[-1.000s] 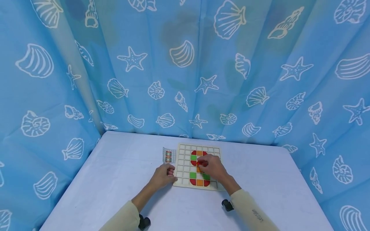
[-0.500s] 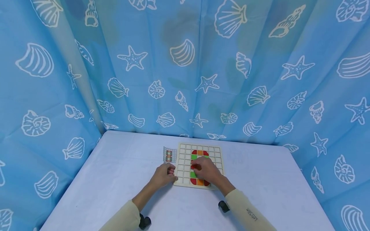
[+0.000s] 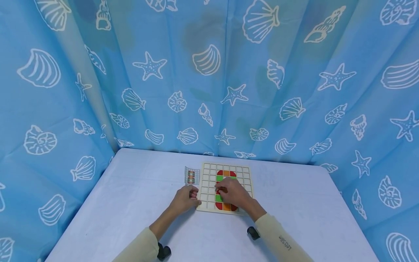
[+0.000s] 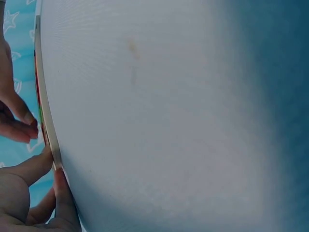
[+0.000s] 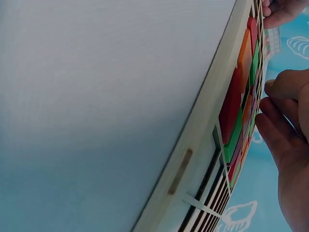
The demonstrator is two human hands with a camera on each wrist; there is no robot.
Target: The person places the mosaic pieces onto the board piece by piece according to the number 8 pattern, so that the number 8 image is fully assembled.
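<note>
On the white table lies a pale wooden grid board (image 3: 206, 179) with red, orange and green tiles set in its middle columns. My left hand (image 3: 184, 200) pinches the board's near left corner; in the left wrist view its thumb (image 4: 41, 162) lies over the edge and a finger is beneath. Above the left column of tiles, my right hand (image 3: 236, 192) pinches a small red tile (image 3: 218, 191), mostly covered by its fingers. The right wrist view shows these fingertips close over the coloured tiles (image 5: 231, 104). This hand hides several central cells.
A small card (image 3: 191, 176) printed with a grid and a coloured pattern lies beside the board's upper left. Behind the table hangs a blue curtain (image 3: 176, 120) with white shells. Black wrist devices (image 3: 253, 233) sit below both forearms.
My right hand has moved left and slightly down across the board with the red tile, then stayed nearly still over the left tile column. The left hand keeps its hold on the corner.
</note>
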